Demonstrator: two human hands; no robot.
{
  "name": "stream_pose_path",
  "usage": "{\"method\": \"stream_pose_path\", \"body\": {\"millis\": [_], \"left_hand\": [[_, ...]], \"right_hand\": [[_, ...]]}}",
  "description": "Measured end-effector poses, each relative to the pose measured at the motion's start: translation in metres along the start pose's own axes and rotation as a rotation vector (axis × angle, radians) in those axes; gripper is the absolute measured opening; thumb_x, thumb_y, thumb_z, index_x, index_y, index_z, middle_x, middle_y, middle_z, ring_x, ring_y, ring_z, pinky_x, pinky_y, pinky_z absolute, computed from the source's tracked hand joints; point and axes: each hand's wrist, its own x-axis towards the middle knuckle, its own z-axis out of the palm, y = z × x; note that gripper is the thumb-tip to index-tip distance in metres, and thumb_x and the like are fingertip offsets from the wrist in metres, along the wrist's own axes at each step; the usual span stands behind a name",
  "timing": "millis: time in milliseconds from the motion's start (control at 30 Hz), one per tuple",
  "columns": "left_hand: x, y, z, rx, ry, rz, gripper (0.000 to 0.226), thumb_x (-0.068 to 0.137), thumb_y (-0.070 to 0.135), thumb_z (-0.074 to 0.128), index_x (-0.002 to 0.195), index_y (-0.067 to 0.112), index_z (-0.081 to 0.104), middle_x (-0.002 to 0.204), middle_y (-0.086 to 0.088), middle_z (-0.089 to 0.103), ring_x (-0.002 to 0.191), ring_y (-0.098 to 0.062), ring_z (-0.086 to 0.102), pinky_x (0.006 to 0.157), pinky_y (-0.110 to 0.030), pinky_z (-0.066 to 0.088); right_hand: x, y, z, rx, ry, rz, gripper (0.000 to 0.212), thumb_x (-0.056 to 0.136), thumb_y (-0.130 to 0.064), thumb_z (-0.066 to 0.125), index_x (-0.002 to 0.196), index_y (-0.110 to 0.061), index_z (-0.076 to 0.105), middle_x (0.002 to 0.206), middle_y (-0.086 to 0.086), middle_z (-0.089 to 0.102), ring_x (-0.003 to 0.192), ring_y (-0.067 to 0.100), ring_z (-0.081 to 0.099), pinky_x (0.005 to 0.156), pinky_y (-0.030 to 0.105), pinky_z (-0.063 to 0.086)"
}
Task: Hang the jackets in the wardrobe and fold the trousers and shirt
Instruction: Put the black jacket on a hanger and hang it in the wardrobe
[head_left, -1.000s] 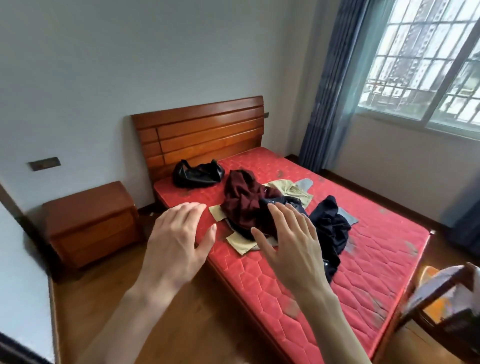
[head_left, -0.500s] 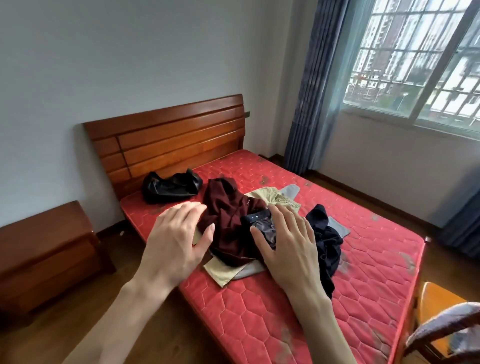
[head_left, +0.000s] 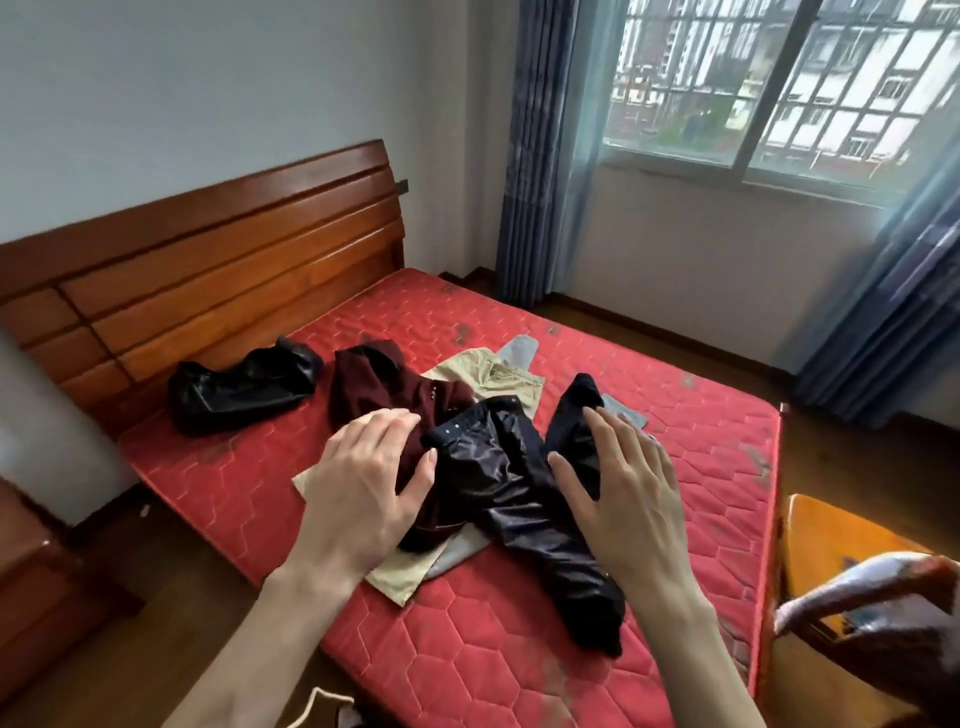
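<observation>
Bed (head_left: 270, 488) nearer, left hand (head_left: 363, 483), right hand (head_left: 628, 499) wider apart

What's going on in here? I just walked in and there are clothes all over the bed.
A person is reaching with both open hands, left hand and right hand, toward a heap of clothes on the red mattress. Neither hand grips anything yet. The heap includes a maroon jacket, a shiny dark jacket and beige trousers. A black leather jacket lies apart near the headboard. Nothing is folded yet.
</observation>
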Motion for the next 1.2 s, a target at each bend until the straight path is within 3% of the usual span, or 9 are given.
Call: {"method": "stream_pose_path", "body": {"millis": [200,633,933,1200], "left_hand": [[0.074,-0.028,0.058,-0.082,-0.088,0.112,0.051,0.1,0.046,0.049,0.133,0.011,0.065,0.134,-0.004,0.067,0.13,-0.024,0.059,0.112,-0.046,0.046],[0.206,-0.087,0.179,-0.264,-0.263,0.344,0.047,0.098,0.042,0.051,0.129,0.012,0.067,0.13,-0.002,0.068,0.127,-0.021,0.06,0.111,-0.041,0.045],[0.235,-0.079,0.291,-0.335,-0.433,0.413,0.042,0.098,0.035,0.058,0.129,0.009,0.066,0.128,-0.003,0.069,0.126,-0.025,0.062,0.108,-0.047,0.049],[0.227,-0.076,0.411,-0.358,-0.476,0.462,0.042,0.097,0.033,0.056,0.132,0.012,0.065,0.13,-0.001,0.068,0.127,-0.021,0.06,0.111,-0.037,0.045]], "right_hand": [[0.048,0.012,0.034,-0.075,0.011,0.14,0.062,0.103,-0.051,0.054,0.153,-0.015,0.048,0.155,0.004,0.052,0.148,0.024,0.042,0.125,0.044,0.028],[0.13,0.025,0.103,-0.223,0.03,0.408,0.056,0.102,-0.04,0.062,0.151,-0.016,0.051,0.151,0.005,0.056,0.146,0.025,0.046,0.122,0.049,0.035],[0.146,0.073,0.166,-0.246,-0.08,0.504,0.057,0.1,-0.035,0.065,0.15,-0.013,0.052,0.151,0.008,0.056,0.145,0.028,0.047,0.12,0.051,0.036],[0.13,0.145,0.261,-0.218,-0.153,0.577,0.058,0.097,-0.027,0.07,0.15,-0.012,0.053,0.151,0.008,0.056,0.145,0.028,0.049,0.121,0.05,0.037]]}}
